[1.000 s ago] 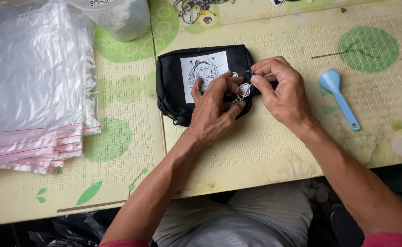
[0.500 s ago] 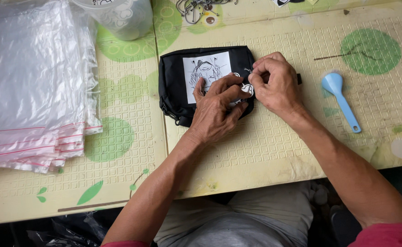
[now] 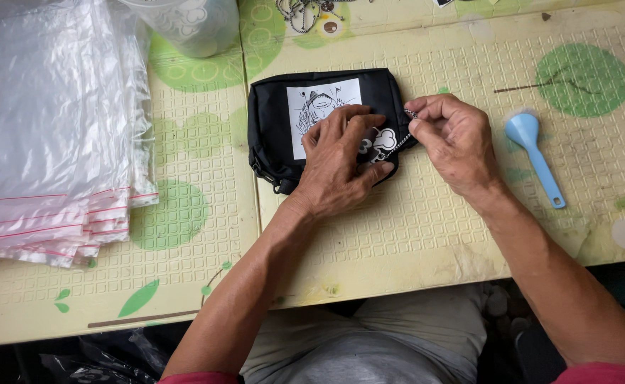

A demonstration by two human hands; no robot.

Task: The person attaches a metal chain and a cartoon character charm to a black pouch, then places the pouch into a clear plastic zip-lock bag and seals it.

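Note:
A small black pouch (image 3: 273, 117) with a white printed patch lies on the pale yellow table mat (image 3: 433, 213). My left hand (image 3: 341, 160) rests flat on the pouch's right half, fingers pressing a white flower-shaped charm (image 3: 378, 142). A thin metal chain (image 3: 400, 140) runs from the charm up to my right hand (image 3: 454, 139), which pinches the chain's end at the pouch's right edge.
A stack of clear zip bags (image 3: 49, 135) with red strips fills the left side. A translucent plastic cup (image 3: 195, 25) stands at the top. Metal rings and chains (image 3: 305, 11) lie at the top edge. A light blue spoon (image 3: 532, 156) lies to the right.
Both hands have shifted slightly down and right on the pouch. The charm now lies exposed between my hands, with its chain drawn out toward my right fingers.

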